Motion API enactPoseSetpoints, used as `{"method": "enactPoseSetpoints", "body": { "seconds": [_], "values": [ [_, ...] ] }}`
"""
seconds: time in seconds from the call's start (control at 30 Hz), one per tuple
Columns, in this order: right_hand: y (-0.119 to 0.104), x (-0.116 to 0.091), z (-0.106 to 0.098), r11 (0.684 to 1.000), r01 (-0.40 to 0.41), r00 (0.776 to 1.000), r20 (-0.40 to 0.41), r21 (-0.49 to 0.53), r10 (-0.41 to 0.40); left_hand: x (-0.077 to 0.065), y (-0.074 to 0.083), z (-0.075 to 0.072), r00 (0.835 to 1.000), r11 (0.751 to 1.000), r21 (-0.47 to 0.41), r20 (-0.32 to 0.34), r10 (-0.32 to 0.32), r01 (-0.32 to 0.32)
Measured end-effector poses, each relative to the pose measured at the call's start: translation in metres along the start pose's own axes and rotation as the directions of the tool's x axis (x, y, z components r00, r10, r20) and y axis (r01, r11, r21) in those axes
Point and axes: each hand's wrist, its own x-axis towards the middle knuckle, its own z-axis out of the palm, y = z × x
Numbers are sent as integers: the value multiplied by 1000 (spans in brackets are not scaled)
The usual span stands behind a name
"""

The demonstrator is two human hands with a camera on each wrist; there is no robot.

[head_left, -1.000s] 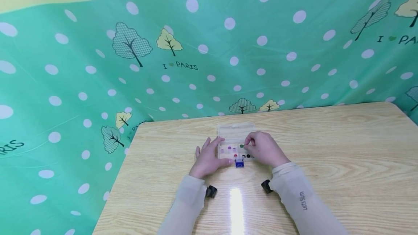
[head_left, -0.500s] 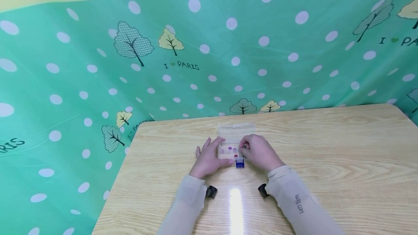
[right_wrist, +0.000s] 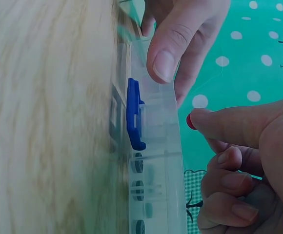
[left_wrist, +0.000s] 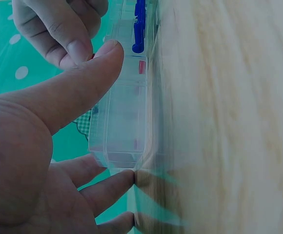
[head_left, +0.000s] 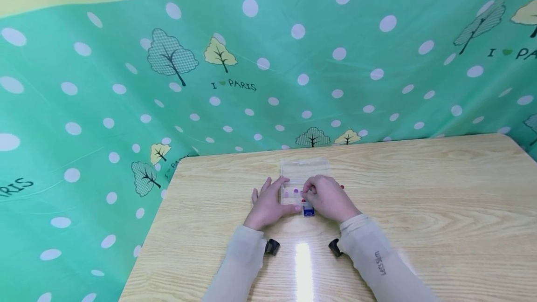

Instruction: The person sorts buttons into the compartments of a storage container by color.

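Observation:
A small clear compartment box (head_left: 291,193) lies on the wooden table, its lid (head_left: 304,168) open toward the back and a blue latch (head_left: 308,210) at the front. Purple beads (head_left: 286,194) show in its left cells. My left hand (head_left: 268,204) lies flat beside the box, its thumb (left_wrist: 83,83) resting on the front rim and its fingers straight along the left side. My right hand (head_left: 329,199) hovers over the middle and right cells with curled fingers. It pinches a small red bead (right_wrist: 191,121) at the thumb tip, just above the box wall (right_wrist: 153,146) and the latch (right_wrist: 134,114).
The box sits near the far middle of the table (head_left: 419,199). A green dotted cloth (head_left: 251,83) hangs behind and drops past the table's left edge. Dark beads (right_wrist: 138,165) lie in the cells below the right hand. A bright glare (head_left: 303,255) lies between the forearms.
My right hand has slid left from the box's right side to its middle, above the latch, covering the green and dark beads. The left hand and the box have stayed put.

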Motion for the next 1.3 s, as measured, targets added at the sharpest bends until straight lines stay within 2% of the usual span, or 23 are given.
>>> {"method": "enactPoseSetpoints", "body": {
  "seconds": [0.87,1.3],
  "values": [
    [-3,1,15,999,27,999,25,23,-28,0,-1,0,1000,1000,-7,-2,24,-24],
    [-5,1,18,1000,29,999,21,-11,-29,0,-1,0,1000,1000,-10,-2,17,-17]
  ]
}}
